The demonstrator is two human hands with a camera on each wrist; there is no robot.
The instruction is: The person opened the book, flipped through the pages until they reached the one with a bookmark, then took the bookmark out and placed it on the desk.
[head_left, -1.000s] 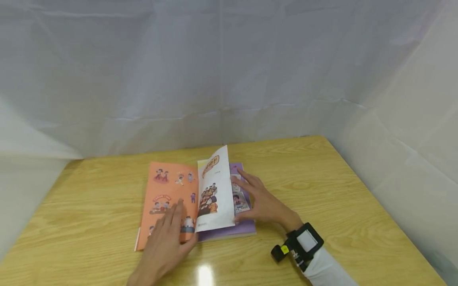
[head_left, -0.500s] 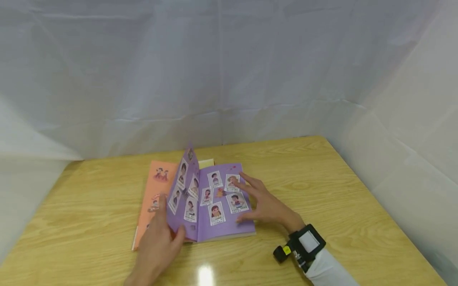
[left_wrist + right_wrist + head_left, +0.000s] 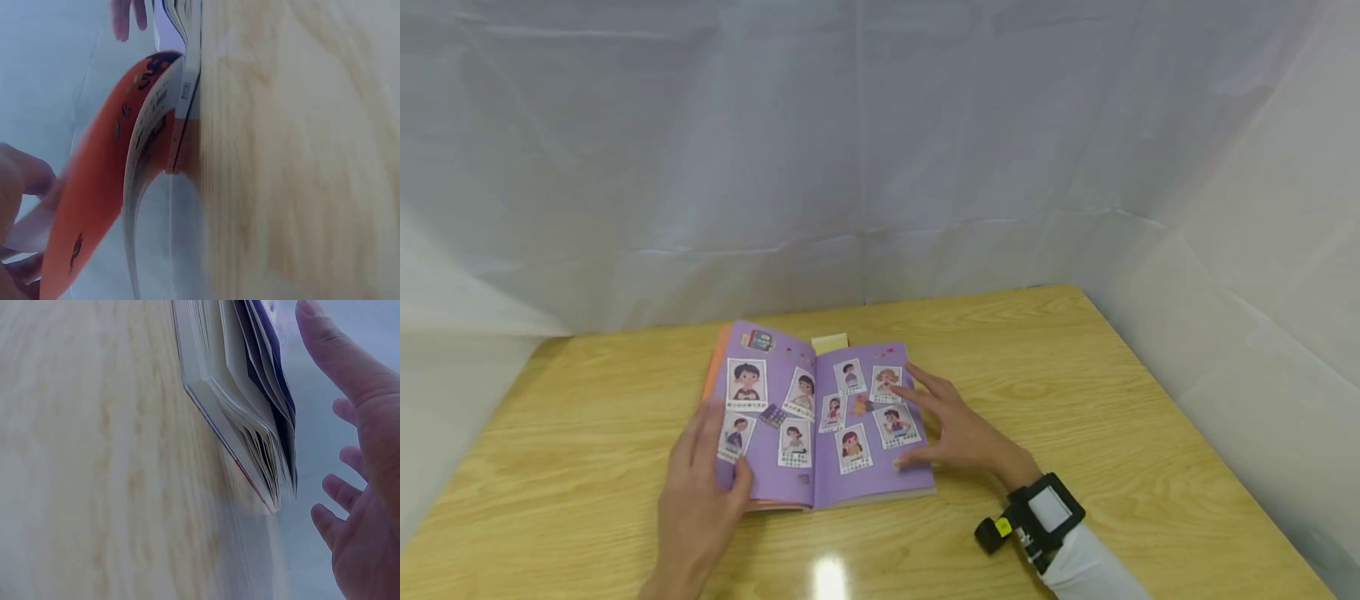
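- Flat, with spread fingers, our left hand (image 3: 696,492) presses the book's (image 3: 820,417) left page.
- Our right hand (image 3: 951,429), fingers splayed, rests on its right page.
- It lies open mid-table (image 3: 1075,400); left page seems slightly lifted.

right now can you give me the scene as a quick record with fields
book: open flat on the table, book shows a purple spread with small portrait pictures
left hand: left hand rests with straight fingers on the left page
right hand: right hand lies with spread fingers on the right page
behind: white sheet as backdrop
right wrist: black strapped device
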